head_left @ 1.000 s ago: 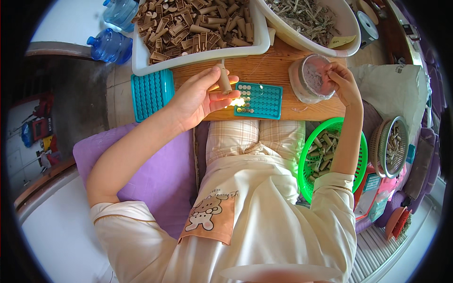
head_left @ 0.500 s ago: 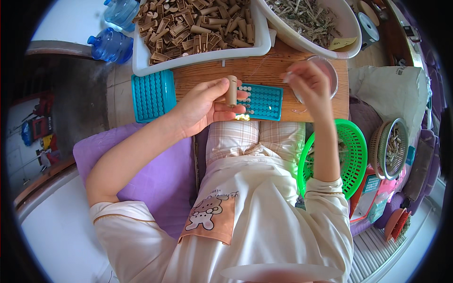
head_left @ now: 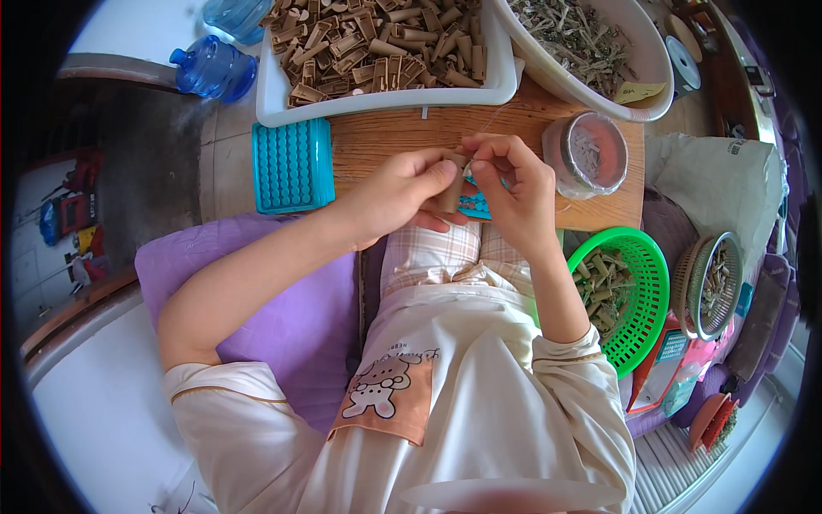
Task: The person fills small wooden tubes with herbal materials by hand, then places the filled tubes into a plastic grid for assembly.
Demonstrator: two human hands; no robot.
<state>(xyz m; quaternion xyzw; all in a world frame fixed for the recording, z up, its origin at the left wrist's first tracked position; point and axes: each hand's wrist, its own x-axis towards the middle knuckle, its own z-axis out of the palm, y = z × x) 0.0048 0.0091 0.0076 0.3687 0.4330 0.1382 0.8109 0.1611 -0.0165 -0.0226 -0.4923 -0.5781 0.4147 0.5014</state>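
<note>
In the head view, I see my left grip (head_left: pixel 407 195) closed around a brown tube (head_left: pixel 451 195), with the thumb on the near face and the fingers behind it. The tube stands close to upright. My right grip (head_left: pixel 520 195) is just beside it, with thumb and index finger pinching a small whitish piece (head_left: pixel 467 171) at the upper right side of the tube. Whether this piece already touches the tube, I cannot tell, because the fingers cover the place.

Under and between both grips, a turquoise tray (head_left: pixel 473 207) shows only in part. To the right of the right grip, a clear tub (head_left: pixel 613 147) holds white bits (head_left: pixel 586 152); both stand on the wooden counter (head_left: pixel 368 133). Beyond the grips is a white bin (head_left: pixel 390 109), full of brown parts (head_left: pixel 368 56).

For doing this well, I would let the left grip be firm but gentle, because the tube looks thin-walled and could perhaps dent. The right grip should hold the piece only by its edge, so the meeting place stays visible to me. In my judgement, small finger movements are better here than moving the arm, and the hands should stay above the tray.
</note>
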